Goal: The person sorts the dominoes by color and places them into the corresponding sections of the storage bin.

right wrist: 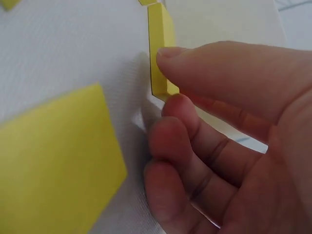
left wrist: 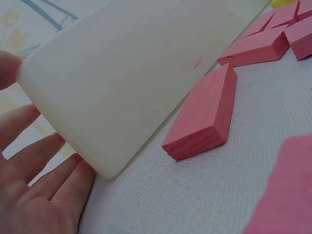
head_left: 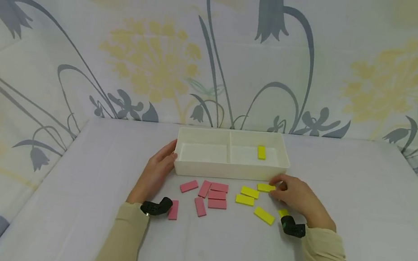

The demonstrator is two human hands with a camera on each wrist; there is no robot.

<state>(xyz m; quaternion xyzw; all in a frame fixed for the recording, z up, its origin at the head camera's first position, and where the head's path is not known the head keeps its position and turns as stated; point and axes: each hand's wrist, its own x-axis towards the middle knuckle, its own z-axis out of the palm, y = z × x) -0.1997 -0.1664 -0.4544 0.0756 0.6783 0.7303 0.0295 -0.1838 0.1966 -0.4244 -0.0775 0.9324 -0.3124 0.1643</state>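
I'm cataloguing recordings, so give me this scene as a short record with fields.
Container: white box with two side-by-side compartments
Inside it: one yellow block, right compartment
Left hand grip: touching the box's left end
Right hand grip: pinching the end of a second yellow block, near the box's front wall
Other yellow blocks: four visible on the table, one partly hidden by the black right wrist device
Pink blocks: seven visible, all on the table
Backdrop: floral fabric
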